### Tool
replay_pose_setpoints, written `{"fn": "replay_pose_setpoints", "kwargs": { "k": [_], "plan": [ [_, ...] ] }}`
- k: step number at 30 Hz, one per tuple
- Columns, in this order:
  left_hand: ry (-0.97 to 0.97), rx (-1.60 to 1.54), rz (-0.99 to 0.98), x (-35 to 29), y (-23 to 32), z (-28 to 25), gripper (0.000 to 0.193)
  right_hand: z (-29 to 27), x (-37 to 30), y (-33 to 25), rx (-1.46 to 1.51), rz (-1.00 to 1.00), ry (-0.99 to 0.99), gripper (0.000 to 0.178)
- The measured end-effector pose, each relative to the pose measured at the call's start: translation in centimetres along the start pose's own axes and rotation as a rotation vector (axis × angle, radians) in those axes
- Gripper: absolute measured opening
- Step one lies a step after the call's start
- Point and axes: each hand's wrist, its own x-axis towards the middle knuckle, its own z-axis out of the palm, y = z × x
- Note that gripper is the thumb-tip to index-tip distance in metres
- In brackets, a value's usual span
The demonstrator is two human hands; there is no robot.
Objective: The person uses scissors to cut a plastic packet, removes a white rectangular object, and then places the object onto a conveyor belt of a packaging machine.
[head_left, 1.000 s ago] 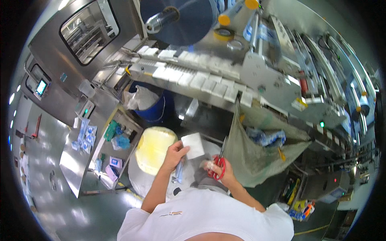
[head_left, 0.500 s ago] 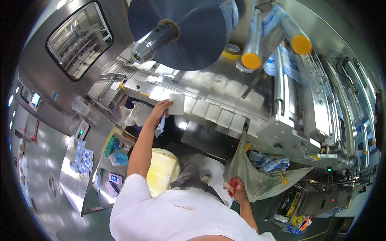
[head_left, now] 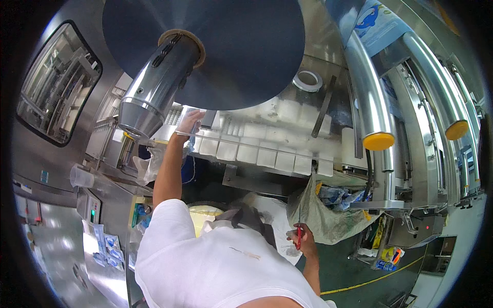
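Note:
My left hand (head_left: 190, 123) is stretched out to the conveyor below the big dark roll (head_left: 246, 51). A crumpled piece of pale bluish film (head_left: 192, 141) hangs from its fingers. Whether the hand also grips one of the white folded pads there is hard to tell. A row of white pads (head_left: 247, 151) lies on the conveyor to the right of that hand. Low in front of my body, my right hand (head_left: 307, 240) is closed around red-handled scissors (head_left: 299, 237), their blades pointing up.
A thick metal shaft (head_left: 162, 84) sticks out from the roll toward me. Steel rollers with yellow end caps (head_left: 378, 141) stand at the right. A grey-green cloth sack (head_left: 334, 220) hangs under the conveyor. A steel side table (head_left: 110, 277) with film pieces is at the left.
My left hand has moved forward and left to the conveyor; the white pad it held up is no longer distinct. My view has shifted nearer the roll. The scissors stay in my right hand.

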Motion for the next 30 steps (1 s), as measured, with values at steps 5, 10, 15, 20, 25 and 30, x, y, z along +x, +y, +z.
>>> {"fn": "replay_pose_setpoints", "kwargs": {
  "k": [5, 10, 15, 20, 25, 30],
  "plan": [
    [-0.015, -0.1, 0.193, 3.4, -4.3, -0.8, 0.036, 2.9, 2.9, 5.3, 0.224, -0.107, -0.119, 0.045],
    [-0.071, 0.817, 0.857, 6.3, -2.5, -3.1, 0.034, 5.7, 7.9, 10.2, 0.593, 0.068, -0.401, 0.042],
    [-0.183, 0.136, 0.717, 10.6, 0.0, 0.5, 0.029, 10.9, 10.9, 12.5, 0.269, -0.221, -0.432, 0.044],
    [-0.279, -0.095, 0.087, 18.4, -1.1, 2.1, 0.042, 17.2, 12.0, 14.4, 0.252, -0.174, -0.288, 0.043],
    [-0.299, -0.077, 0.113, 22.0, -1.6, 4.7, 0.035, 23.2, 7.9, 13.5, 0.254, -0.017, -0.119, 0.045],
    [-0.232, 0.01, 0.062, 22.6, -1.5, 5.2, 0.037, 26.5, 4.8, 11.9, 0.271, -0.002, -0.048, 0.044]
  ]
}}
